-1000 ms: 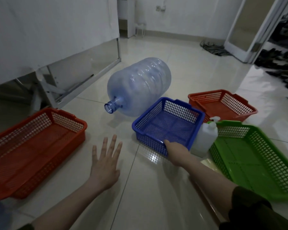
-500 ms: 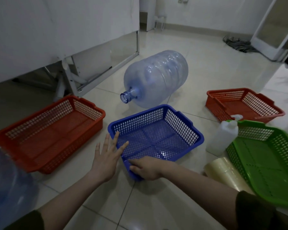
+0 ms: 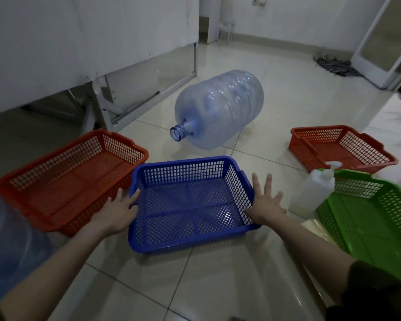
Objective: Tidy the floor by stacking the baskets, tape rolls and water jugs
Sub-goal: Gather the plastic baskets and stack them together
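A blue mesh basket [image 3: 185, 237] sits on the tiled floor right in front of me. My left hand [image 3: 117, 210] rests against its left wall, fingers spread. My right hand [image 3: 265, 203] is open at its right wall, fingers apart and holding nothing. A large orange basket [image 3: 44, 209] lies just left of the blue one, touching or nearly touching it. A smaller orange basket [image 3: 310, 154] sits at the far right, and a green basket [image 3: 380, 230] lies nearer on the right. An empty clear-blue water jug [image 3: 220, 110] lies on its side behind the blue basket.
A white plastic bottle [image 3: 310, 193] stands between the blue and green baskets, with a clear tape roll [image 3: 313, 228] below it. Part of a second blue jug [image 3: 7, 246] fills the lower left. A white cloth-covered table frame [image 3: 107, 105] stands at the left, a door frame [image 3: 375, 42] at the far right.
The blue basket has slid left and toward me, turning square to me beside the large orange basket. My right hand let go of its rim and opened at the right wall; my left hand touches its left wall.
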